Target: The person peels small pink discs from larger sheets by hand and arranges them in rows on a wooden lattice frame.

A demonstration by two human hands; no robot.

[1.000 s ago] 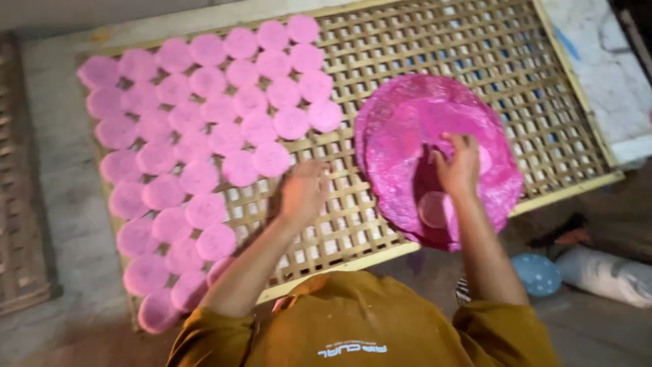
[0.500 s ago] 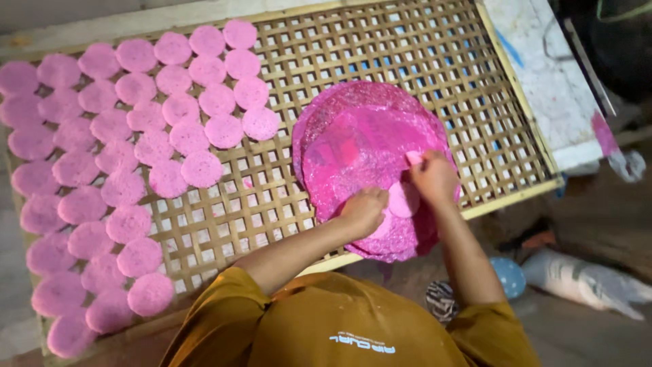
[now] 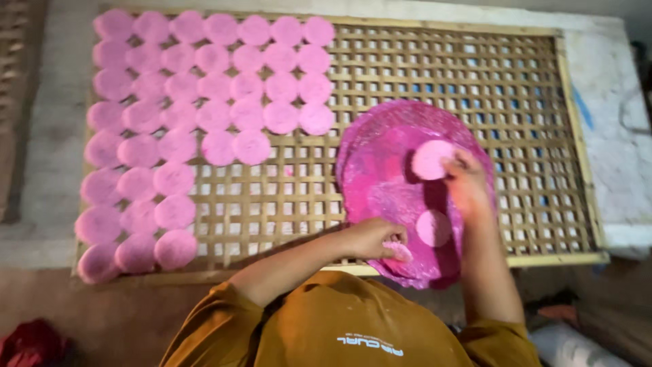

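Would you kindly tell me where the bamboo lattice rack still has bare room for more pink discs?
Free: the bamboo lattice rack right of the pink discs, above the round pink tray, and the gap below the short rows. Crowded: the left side.

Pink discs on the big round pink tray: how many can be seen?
3: upper disc at the right hand's fingertips, middle disc lying free below it, lowest disc in the left hand. Hands may hide more.

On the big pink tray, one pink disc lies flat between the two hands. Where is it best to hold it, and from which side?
Probably the thin rim. The pink disc lies flat on the pink tray, so nothing on top offers a hold. Slide fingers under its near edge, coming from the left hand side; the right hand, just beyond it, is busy with another disc.
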